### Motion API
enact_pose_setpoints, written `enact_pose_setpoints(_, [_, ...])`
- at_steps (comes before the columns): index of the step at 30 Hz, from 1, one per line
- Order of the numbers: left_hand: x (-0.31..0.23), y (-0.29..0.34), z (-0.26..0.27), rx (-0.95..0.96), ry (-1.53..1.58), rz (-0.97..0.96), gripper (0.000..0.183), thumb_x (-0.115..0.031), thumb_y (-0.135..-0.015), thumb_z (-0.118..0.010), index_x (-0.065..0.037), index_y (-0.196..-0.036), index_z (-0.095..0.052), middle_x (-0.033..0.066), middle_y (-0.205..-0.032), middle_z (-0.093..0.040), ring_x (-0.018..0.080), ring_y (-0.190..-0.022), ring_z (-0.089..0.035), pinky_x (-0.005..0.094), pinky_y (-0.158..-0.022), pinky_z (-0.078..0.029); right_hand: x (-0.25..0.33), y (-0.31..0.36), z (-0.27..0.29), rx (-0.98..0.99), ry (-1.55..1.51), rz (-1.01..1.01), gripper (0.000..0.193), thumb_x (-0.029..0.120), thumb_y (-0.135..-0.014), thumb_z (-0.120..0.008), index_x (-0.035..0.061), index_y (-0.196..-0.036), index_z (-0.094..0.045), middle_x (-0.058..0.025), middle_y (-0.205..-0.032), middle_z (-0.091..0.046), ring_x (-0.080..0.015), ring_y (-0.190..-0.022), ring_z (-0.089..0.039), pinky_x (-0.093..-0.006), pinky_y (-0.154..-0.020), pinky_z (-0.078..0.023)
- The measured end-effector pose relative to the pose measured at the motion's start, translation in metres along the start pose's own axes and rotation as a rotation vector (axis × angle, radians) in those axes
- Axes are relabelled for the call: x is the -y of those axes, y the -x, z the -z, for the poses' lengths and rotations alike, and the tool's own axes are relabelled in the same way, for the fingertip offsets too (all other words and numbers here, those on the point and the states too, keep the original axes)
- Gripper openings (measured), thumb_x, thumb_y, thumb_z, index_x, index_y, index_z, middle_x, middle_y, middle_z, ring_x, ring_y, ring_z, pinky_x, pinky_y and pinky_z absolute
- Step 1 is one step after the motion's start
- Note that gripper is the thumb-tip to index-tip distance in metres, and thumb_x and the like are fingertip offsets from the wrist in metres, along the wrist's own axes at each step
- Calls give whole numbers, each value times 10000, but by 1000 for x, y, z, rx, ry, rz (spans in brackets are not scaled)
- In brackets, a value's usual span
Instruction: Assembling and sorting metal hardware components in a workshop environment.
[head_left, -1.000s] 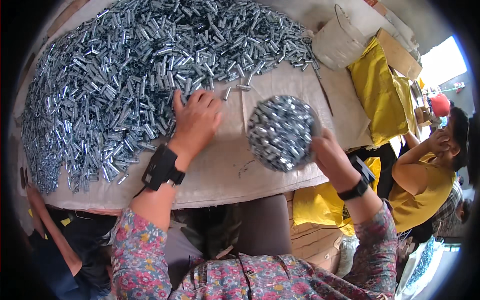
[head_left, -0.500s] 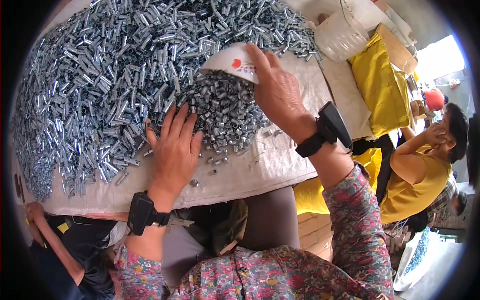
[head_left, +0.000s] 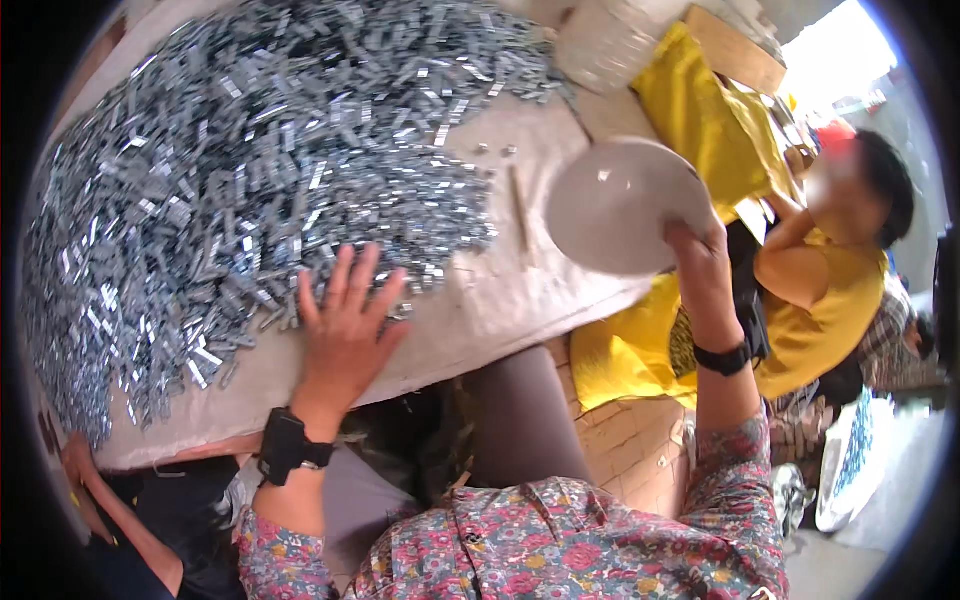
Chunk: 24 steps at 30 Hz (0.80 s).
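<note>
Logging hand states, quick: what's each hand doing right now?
Left hand: open, spread at the near edge of the metal pieces.
Right hand: closed, holding the white bowl by its rim.

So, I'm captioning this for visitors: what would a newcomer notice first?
A glinting heap of small metal pieces covers much of the table, the left hand spread at its near edge. To its right, the right hand holds an empty bowl; beyond it, a bright yellow sack stands out.

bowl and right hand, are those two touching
Touching: the head view shows the right hand holding the bowl at its edge, thumb over the rim.
</note>
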<state>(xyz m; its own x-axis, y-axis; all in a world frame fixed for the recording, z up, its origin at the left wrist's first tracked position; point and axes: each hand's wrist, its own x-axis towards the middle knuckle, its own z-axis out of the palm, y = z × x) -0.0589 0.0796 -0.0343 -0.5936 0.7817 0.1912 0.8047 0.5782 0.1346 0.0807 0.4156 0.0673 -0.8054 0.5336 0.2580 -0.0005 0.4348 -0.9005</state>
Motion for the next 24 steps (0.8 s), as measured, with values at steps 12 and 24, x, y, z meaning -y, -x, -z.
enact_pose_setpoints(12, [-8,-26,-36,-166,-177,51,419,-197,-878,-593,-177,-1296,-567,68,-1512,-365,268,-1415,-285,549,-1133,-112,-109,170,223,-166,730,-448,426,22,-772,-486,5,-1195,-540,-226,-973,-661,-361,-916,-646,-415,-797,-497])
enact_pose_setpoints(24, [1,-22,-32,-112,-276,63,429,-377,-990,-421,-180,-1352,-538,64,-1518,-359,265,-1416,-286,515,-1147,-76,-220,88,150,35,1422,-52,649,-25,-758,-556,73,-1382,-406,-261,-1252,-477,-425,-988,-589,-424,-839,-516])
